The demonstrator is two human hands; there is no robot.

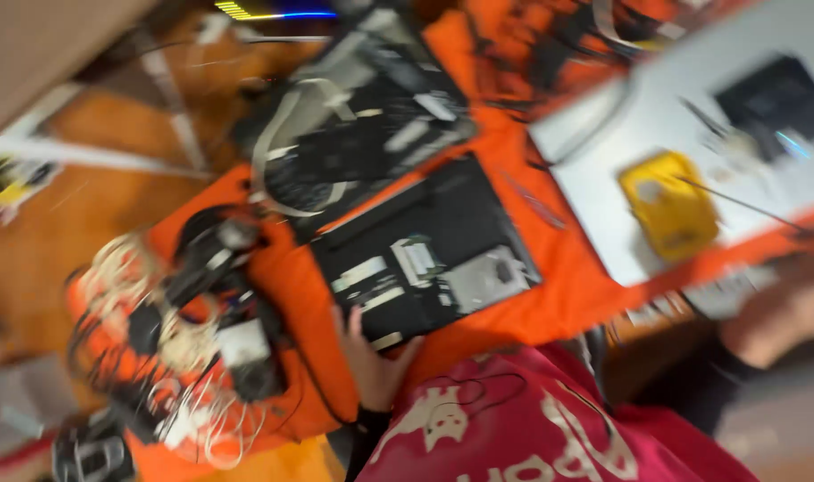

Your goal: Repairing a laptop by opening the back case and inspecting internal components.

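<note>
Left hand resting with fingers spread on the near edge of the opened black laptop chassis, at six o'clock on the orange bench cover, steadying it. Right hand, at three o'clock, blurred; finger state impossible to tell.

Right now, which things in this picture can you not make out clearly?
- Head view, motion blur: parts inside the opened black laptop base are unreadable.
- Left hand touches its near edge; whether it grips is unclear.
- Right hand is blurred, cut by the frame edge.
- Tangle of white cables: single items indistinct.
</note>
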